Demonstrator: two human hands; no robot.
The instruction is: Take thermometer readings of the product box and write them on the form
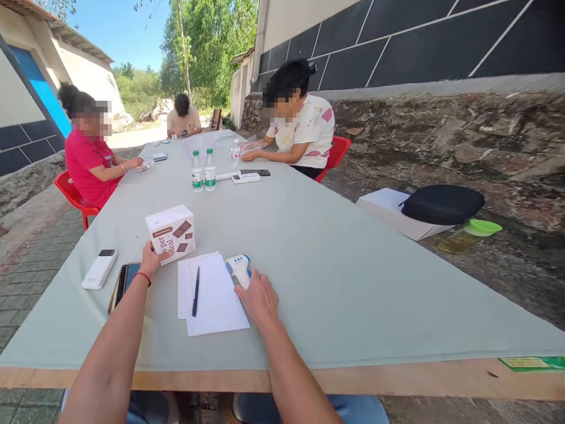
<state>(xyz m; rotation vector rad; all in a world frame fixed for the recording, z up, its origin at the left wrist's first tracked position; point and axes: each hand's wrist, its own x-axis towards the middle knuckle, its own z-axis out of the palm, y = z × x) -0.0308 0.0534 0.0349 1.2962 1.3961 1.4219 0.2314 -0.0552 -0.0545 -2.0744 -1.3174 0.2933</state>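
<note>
My left hand (152, 259), with a red cord at the wrist, grips the lower left corner of a white box (171, 221) printed with brown squares. The box stands on the table, tilted a little. In my right hand (259, 297) is a white and blue infrared thermometer (239, 268), its head pointing away to the left; the fingers wrap round its handle, hiding part of it. Between my hands lie sheets of white paper (220, 306) with a black pen (196, 291) across them. Left of my left forearm is a phone (123, 285), partly covered by the arm.
A white power bank (100, 270) lies at the left edge of the cloth-covered table (331, 282). Two water bottles (203, 171) stand mid-table, near another power bank (246, 178). Three people sit farther along. A black case (444, 204) rests on a white box at right.
</note>
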